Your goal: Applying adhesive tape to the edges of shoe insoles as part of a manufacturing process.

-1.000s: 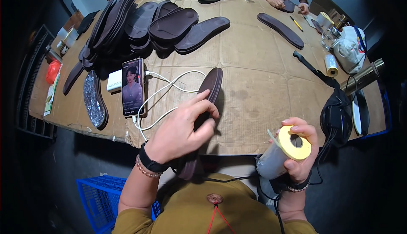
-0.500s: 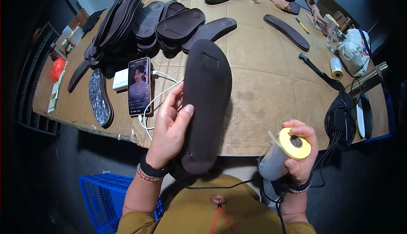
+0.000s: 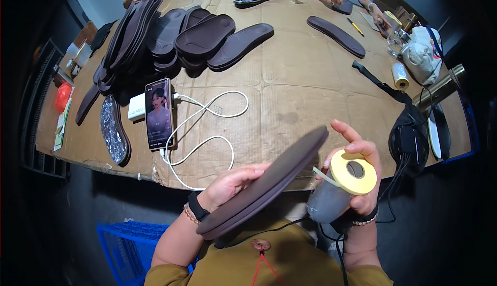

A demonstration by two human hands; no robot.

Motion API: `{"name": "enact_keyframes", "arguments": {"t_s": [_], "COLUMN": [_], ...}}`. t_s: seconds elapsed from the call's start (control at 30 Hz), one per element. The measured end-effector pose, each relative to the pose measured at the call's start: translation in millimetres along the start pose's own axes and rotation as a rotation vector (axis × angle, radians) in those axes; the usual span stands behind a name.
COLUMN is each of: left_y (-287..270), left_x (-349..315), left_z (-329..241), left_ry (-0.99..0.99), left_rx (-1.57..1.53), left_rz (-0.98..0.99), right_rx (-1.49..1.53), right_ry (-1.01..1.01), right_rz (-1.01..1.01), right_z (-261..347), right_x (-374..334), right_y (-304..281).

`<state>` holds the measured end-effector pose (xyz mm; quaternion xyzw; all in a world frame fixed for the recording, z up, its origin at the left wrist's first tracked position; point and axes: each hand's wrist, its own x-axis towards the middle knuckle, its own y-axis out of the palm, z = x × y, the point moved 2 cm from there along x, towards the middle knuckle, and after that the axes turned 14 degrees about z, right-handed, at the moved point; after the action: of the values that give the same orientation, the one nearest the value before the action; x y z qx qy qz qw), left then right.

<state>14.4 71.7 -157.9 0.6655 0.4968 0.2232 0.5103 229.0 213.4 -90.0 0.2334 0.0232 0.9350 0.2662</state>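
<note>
My left hand (image 3: 231, 186) grips a pair of dark brown insoles (image 3: 266, 185), one lying against the other. They are tilted edge-on, with the upper end rising toward my right hand. My right hand (image 3: 368, 168) is wrapped around a roll of masking film (image 3: 329, 199), clear plastic below and a yellow tape ring on top. A short strip of tape sticks out loose from the roll, close beside the insoles but apart from them. My right index finger is raised off the roll.
Piled brown insoles (image 3: 207, 35) stand at the back left. A film-wrapped insole (image 3: 114, 130) lies near a phone (image 3: 159, 112) with a looping white cable. A black pouch (image 3: 411, 141) with a strap and a second roll (image 3: 400, 76) lie right. Two people sit across the cardboard-covered table (image 3: 290, 94).
My left hand has lowered and turned the insoles from upright and face-on to tilted edge-on, their upper end swinging right toward the roll. My right index finger has lifted. The view has shifted slightly.
</note>
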Motion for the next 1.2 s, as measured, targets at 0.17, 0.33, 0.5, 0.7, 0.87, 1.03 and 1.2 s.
{"name": "enact_keyframes", "arguments": {"t_s": [0.17, 0.33, 0.5, 0.7, 0.87, 1.03, 1.2], "left_y": [-10, -30, -26, -16, 87, 157, 166], "left_x": [0, -1, -6, -45, -59, -65, -49], "left_z": [5, 5, 2, 0, -20, 23, 10], "left_ry": [-0.155, -0.1, 0.293, 0.242, 0.505, 1.064, 1.427], "left_rx": [-0.085, -0.272, -0.469, -0.036, 1.655, 1.432, 1.606], "left_rz": [0.162, 0.284, 0.046, 0.059, -0.074, 0.407, 0.161], "right_rx": [0.166, 0.128, 0.005, 0.099, 0.075, 0.012, 0.001], "right_ry": [0.16, 0.254, 0.278, 0.328, 0.299, 0.277, 0.298], "right_rz": [0.021, 0.039, -0.037, -0.164, -0.175, -0.159, -0.158], "right_z": [0, -6, -20, -28, -26, -31, -30], "right_x": [1, -6, -11, -13, -12, -6, -8], "right_y": [-12, -21, -31, -31, -33, -22, -20]}}
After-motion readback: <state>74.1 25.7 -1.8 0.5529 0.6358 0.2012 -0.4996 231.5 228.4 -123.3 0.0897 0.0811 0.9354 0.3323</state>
